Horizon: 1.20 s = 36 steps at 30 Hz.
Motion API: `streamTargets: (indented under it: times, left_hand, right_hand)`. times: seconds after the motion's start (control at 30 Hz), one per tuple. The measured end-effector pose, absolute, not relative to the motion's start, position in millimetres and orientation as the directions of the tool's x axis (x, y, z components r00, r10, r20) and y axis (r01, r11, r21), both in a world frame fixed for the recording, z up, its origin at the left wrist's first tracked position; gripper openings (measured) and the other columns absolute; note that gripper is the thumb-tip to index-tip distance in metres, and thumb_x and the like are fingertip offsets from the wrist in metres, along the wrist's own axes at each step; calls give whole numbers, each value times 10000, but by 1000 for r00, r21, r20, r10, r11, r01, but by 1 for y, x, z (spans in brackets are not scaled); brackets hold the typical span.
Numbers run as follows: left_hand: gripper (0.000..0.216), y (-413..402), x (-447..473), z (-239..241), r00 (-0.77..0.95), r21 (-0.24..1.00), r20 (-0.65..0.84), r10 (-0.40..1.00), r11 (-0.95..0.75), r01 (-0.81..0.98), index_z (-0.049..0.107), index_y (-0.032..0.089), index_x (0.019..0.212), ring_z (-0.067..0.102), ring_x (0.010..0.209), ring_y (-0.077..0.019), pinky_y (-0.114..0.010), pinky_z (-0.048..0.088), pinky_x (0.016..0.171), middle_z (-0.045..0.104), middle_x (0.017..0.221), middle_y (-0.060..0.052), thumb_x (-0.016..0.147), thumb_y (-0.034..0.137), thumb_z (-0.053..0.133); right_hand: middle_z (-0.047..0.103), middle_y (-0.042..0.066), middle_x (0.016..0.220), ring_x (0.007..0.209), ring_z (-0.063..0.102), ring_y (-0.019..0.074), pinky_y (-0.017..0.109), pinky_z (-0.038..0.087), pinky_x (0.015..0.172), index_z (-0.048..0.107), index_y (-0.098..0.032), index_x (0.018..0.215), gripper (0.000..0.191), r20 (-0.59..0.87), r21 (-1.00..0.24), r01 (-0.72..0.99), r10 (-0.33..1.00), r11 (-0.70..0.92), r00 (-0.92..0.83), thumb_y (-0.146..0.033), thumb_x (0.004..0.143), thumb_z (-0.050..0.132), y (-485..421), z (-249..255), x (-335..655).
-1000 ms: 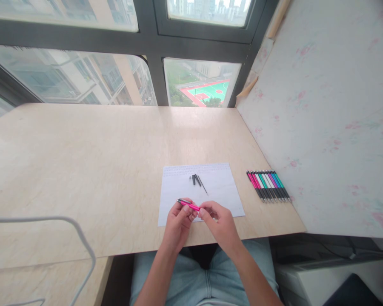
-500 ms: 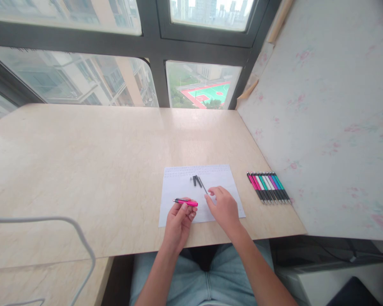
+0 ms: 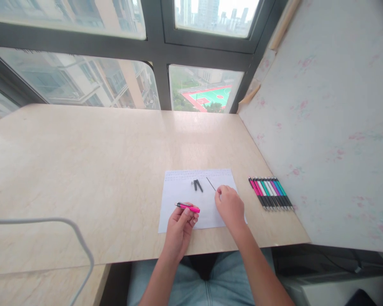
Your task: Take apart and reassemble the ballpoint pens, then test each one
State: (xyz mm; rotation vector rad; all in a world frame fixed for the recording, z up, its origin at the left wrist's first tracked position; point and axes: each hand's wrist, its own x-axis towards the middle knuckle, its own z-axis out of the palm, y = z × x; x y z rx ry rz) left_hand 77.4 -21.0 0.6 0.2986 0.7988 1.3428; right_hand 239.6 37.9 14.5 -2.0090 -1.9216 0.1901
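My left hand (image 3: pixel 181 223) is closed around a pink pen barrel (image 3: pixel 191 208) with a black clip end, held nearly level above the lower part of the paper (image 3: pixel 207 219). Between the thumb and fingers of my right hand (image 3: pixel 230 206) is the near end of a thin dark pen refill (image 3: pixel 211 183), which slants up and to the left. Left of the refill, two short black pen parts (image 3: pixel 199 185) lie on the paper, and a tiny grey piece (image 3: pixel 192 182) sits beside them. Handwriting runs along the paper's top edge.
A row of several pens (image 3: pixel 270 193) in pink, white, green and purple with black grips lies to the right, near the papered wall (image 3: pixel 332 148). A grey cable (image 3: pixel 79 238) curves over the table (image 3: pixel 83 170) at left. Windows stand behind.
My right hand has closed on the refill and shifted it to the right, away from the black parts. My left hand still holds the pink barrel. The view has tilted slightly.
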Motion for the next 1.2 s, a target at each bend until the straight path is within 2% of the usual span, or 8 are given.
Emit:
streamTargets:
  times: [0.07,0.17,0.27,0.43,0.67,0.93,1.03,1.2]
  left_hand:
    - [188,-21,78,0,13,618,-342,940,235,-750,680,141,936,615,723,-104,-217,486,670,693,893,-65,803,261,738]
    - [200,-21,77,0,7,613,-346,938,232,-755,678,146,932,619,726,-110,-226,490,672,692,884,-63,789,265,752]
    - [199,-21,76,0,12,590,-350,937,231,-774,677,147,938,616,724,-108,-225,493,673,688,884,-61,789,256,751]
    - [180,-22,76,-1,13,572,-344,939,221,-790,678,151,942,607,722,-91,-206,489,683,684,885,-51,792,222,745]
    - [168,-22,78,2,0,604,-326,945,209,-769,682,153,927,600,721,-89,-202,477,678,682,874,-49,782,205,751]
    - [134,-26,82,3,4,744,-255,967,199,-637,694,153,913,623,815,-136,-255,486,769,700,901,-60,789,182,734]
    - [120,-26,81,2,2,747,-244,970,190,-637,693,159,916,623,799,-124,-249,485,770,702,898,-51,803,186,721]
    - [127,-25,80,4,8,720,-260,966,199,-665,691,160,908,626,766,-116,-245,486,749,705,891,-47,792,189,733]
  right_hand:
    - [667,63,769,697,608,191,289,428,593,620,-196,818,164,102,-526,851,991,-16,81,-228,894,479,32,16,250]
    - [680,55,773,691,629,189,297,489,621,654,-185,919,209,30,-801,598,996,-24,80,-346,887,524,16,19,264]
    - [693,86,855,813,650,222,303,531,657,690,-173,940,286,-39,-913,402,996,-68,79,-430,855,597,-3,24,277]
    - [684,78,868,847,639,225,308,539,708,696,-188,893,267,-60,-953,296,998,-63,18,-442,858,622,-25,33,288]
    - [681,66,880,862,635,221,313,516,714,683,-207,883,180,-10,-919,393,997,22,-80,-355,891,580,-33,32,287]
    - [669,53,840,770,622,188,289,506,658,678,-207,880,131,74,-887,448,993,109,-96,-270,885,563,-33,46,270]
    - [663,39,816,740,617,176,277,505,650,671,-204,903,112,89,-893,439,995,98,-41,-264,870,582,-33,50,261]
    - [668,22,777,730,617,169,264,491,652,664,-201,800,132,60,-911,408,998,61,-16,-287,871,593,-32,48,255]
